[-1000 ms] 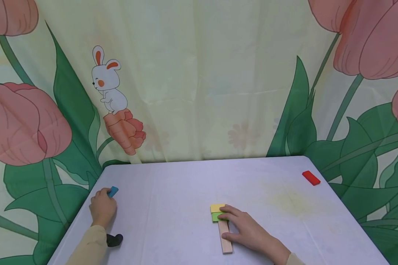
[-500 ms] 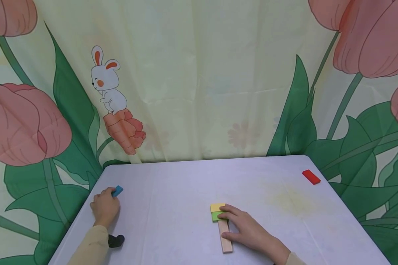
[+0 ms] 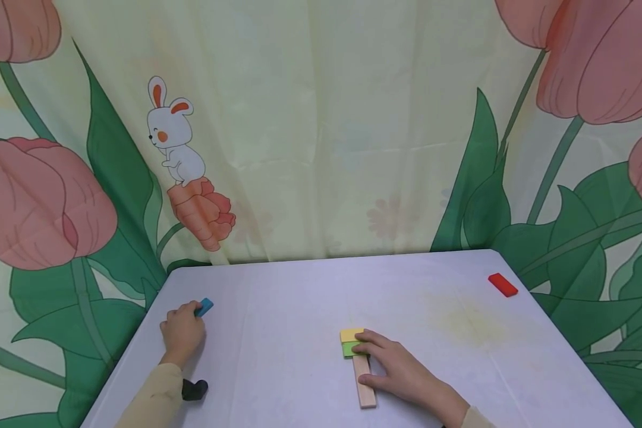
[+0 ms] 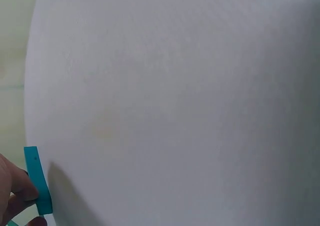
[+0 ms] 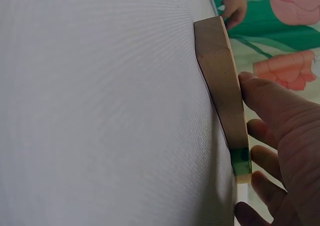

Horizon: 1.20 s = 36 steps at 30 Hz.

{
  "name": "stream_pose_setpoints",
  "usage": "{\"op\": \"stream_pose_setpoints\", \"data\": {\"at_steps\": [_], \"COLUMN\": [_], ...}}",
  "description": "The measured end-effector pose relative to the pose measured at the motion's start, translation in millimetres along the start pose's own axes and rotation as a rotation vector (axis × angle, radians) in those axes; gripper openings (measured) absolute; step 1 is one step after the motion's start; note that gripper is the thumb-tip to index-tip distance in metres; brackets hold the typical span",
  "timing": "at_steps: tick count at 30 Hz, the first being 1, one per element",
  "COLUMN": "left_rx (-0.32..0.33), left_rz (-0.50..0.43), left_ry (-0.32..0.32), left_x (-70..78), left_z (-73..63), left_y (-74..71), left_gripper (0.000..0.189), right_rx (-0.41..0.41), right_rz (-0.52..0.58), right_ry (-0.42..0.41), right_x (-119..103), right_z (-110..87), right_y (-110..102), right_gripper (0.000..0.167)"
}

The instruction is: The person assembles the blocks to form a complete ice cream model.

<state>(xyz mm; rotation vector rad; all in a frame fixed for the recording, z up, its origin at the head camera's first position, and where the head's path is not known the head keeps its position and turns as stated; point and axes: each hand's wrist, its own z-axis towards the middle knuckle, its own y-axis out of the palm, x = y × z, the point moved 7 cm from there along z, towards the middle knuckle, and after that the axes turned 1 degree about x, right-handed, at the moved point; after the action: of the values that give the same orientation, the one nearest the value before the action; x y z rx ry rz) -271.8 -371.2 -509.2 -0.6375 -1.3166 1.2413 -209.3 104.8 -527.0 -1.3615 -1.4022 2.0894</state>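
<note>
My left hand (image 3: 183,334) pinches a blue block (image 3: 205,307) between thumb and fingers over the left side of the table. In the left wrist view this blue block (image 4: 38,181) stands on the lower left, a shadow beside it. Near the table's front middle, my right hand (image 3: 401,368) rests with spread, gently bent fingers on a row of blocks. The row is made of a yellow block (image 3: 350,334), a green block (image 3: 349,349) and a long plain wooden block (image 3: 364,386) pointing towards me. The right wrist view shows the thumb touching the wooden block (image 5: 220,81).
A red block (image 3: 503,285) lies near the table's far right corner. White cloth covers the table (image 3: 278,309). Behind it hangs a curtain (image 3: 321,148) printed with tulips and a rabbit. A small black object (image 3: 195,390) shows beside the left sleeve.
My left hand has moved to the right with the blue block, away from the table's left edge. The right hand and the row of blocks have stayed in place.
</note>
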Motion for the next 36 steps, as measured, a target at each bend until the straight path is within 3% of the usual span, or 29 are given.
{"op": "stream_pose_setpoints", "data": {"at_steps": [14, 27, 36], "left_rx": [-0.083, -0.042, -0.085], "left_rz": [0.009, -0.007, -0.019], "left_ry": [0.049, 0.123, 0.176], "left_x": [22.5, 45.3, 63.4], "left_z": [0.5, -3.1, -4.3], "left_y": [9.3, 19.0, 27.7], "left_gripper": [0.039, 0.034, 0.032], "right_rx": [0.001, 0.045, 0.043], "right_rz": [0.013, 0.007, 0.021], "right_ry": [0.013, 0.006, 0.011], "right_x": [0, -1, -1], "right_z": [0.5, -1.9, -2.9], "right_y": [0, 1, 1], "right_gripper": [0.053, 0.051, 0.051]}}
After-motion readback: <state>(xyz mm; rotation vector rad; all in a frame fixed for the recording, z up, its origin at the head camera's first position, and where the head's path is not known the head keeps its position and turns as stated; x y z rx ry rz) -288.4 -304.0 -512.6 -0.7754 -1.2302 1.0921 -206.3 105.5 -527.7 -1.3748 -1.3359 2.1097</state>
